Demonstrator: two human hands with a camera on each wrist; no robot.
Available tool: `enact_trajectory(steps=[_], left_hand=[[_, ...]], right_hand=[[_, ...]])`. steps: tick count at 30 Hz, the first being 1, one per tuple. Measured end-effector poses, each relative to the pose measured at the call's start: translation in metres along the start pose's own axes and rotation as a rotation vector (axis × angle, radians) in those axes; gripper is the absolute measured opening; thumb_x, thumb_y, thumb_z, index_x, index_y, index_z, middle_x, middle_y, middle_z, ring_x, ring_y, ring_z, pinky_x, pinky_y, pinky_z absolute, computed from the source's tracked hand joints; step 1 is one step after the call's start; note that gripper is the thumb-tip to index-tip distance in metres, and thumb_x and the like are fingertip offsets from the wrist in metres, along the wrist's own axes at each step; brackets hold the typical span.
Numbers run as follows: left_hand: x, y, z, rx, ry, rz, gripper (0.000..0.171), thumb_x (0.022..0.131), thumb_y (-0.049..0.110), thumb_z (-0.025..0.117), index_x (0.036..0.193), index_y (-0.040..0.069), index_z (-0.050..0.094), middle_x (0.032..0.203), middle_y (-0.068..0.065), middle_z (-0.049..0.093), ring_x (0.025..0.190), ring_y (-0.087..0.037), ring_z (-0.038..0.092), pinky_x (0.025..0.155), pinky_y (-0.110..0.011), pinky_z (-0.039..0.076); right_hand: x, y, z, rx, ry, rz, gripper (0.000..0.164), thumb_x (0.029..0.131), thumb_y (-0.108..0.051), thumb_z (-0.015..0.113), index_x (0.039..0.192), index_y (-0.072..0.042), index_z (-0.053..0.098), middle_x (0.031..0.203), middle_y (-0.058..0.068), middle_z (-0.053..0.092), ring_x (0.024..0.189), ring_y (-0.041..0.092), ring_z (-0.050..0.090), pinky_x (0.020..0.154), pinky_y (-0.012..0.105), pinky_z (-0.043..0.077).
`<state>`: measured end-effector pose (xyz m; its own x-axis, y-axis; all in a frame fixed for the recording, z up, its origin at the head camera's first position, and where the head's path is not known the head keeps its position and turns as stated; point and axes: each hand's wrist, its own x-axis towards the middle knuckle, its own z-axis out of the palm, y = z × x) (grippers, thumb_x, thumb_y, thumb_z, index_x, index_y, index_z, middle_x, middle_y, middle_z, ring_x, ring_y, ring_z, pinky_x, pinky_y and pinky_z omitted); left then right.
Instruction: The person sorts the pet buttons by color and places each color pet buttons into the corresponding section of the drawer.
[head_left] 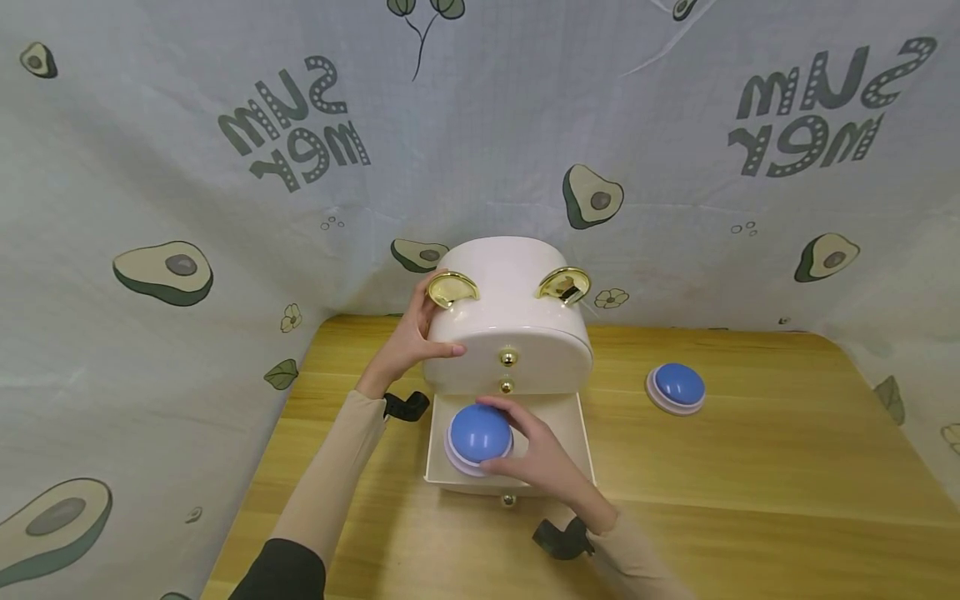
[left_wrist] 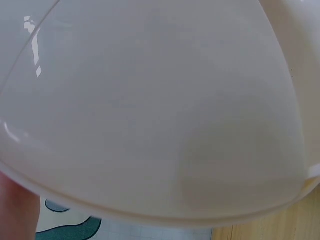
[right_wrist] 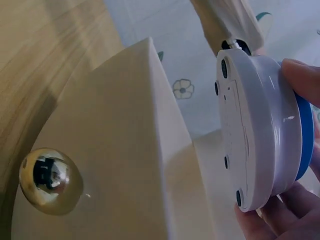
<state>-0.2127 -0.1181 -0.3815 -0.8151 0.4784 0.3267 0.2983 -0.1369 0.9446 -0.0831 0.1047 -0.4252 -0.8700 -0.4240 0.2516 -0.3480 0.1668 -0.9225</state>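
Note:
A white storage box (head_left: 510, 292) with gold ears and gold knobs stands on the table; its lower drawer (head_left: 561, 412) is pulled out. My left hand (head_left: 405, 342) grips the box's left side, thumb on the front and the other fingers partly hidden behind. The box's glossy surface (left_wrist: 150, 100) fills the left wrist view. My right hand (head_left: 551, 467) holds a round blue push button (head_left: 480, 433) with a pale base over the drawer. In the right wrist view the button's base (right_wrist: 260, 130) is tilted, its underside with small dark feet showing, apart from the drawer wall (right_wrist: 110, 125).
A second blue push button (head_left: 678, 385) lies on the wooden table (head_left: 750, 467) to the right. Behind the table hangs a pale cloth (head_left: 480, 150) printed with avocados. A gold knob (right_wrist: 50, 180) sticks out from the drawer front.

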Motion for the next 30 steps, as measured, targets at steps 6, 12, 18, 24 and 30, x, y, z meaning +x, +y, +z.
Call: enact_trajectory(steps=[6, 12, 18, 24, 30], left_hand=[[0.000, -0.001, 0.000, -0.001, 0.004, 0.002, 0.108, 0.069, -0.013, 0.075, 0.150, 0.022, 0.013, 0.150, -0.008, 0.026, 0.137, -0.017, 0.026, 0.106, -0.047, 0.029], [0.000, -0.002, 0.000, -0.001, 0.009, 0.009, 0.109, 0.069, -0.014, 0.075, 0.150, 0.021, 0.011, 0.150, -0.009, 0.027, 0.136, -0.018, 0.027, 0.105, -0.047, 0.030], [-0.001, -0.004, 0.000, 0.006, 0.004, 0.014, 0.110, 0.070, 0.000, 0.081, 0.151, 0.022, 0.011, 0.150, -0.007, 0.028, 0.136, -0.016, 0.028, 0.105, -0.047, 0.030], [-0.001, -0.005, 0.000, -0.009, -0.001, 0.020, 0.109, 0.070, 0.004, 0.083, 0.151, 0.022, 0.012, 0.150, -0.007, 0.028, 0.136, -0.018, 0.028, 0.104, -0.048, 0.031], [-0.002, -0.005, -0.001, -0.005, -0.007, 0.016, 0.109, 0.071, -0.003, 0.080, 0.151, 0.022, 0.010, 0.152, -0.008, 0.025, 0.138, -0.017, 0.025, 0.105, -0.048, 0.030]], right_hand=[[0.004, 0.005, 0.011, -0.017, 0.000, 0.039, 0.072, 0.070, -0.010, 0.084, 0.134, -0.006, 0.051, 0.133, 0.009, 0.054, 0.124, 0.028, 0.048, 0.103, 0.044, 0.036], [0.006, 0.010, 0.017, -0.037, -0.021, 0.068, 0.072, 0.070, -0.010, 0.084, 0.134, -0.006, 0.050, 0.134, 0.011, 0.052, 0.123, 0.031, 0.048, 0.101, 0.048, 0.037], [0.007, 0.014, 0.022, -0.082, -0.021, 0.070, 0.073, 0.070, -0.007, 0.083, 0.134, -0.003, 0.049, 0.133, 0.013, 0.052, 0.121, 0.033, 0.049, 0.099, 0.048, 0.039], [0.009, 0.019, 0.020, -0.069, -0.032, -0.008, 0.066, 0.075, 0.003, 0.077, 0.134, -0.001, 0.048, 0.133, 0.014, 0.052, 0.125, 0.032, 0.046, 0.103, 0.044, 0.036], [0.006, 0.020, 0.017, -0.071, -0.043, 0.001, 0.064, 0.079, 0.003, 0.073, 0.137, -0.007, 0.048, 0.136, 0.008, 0.051, 0.128, 0.027, 0.043, 0.104, 0.043, 0.034]])
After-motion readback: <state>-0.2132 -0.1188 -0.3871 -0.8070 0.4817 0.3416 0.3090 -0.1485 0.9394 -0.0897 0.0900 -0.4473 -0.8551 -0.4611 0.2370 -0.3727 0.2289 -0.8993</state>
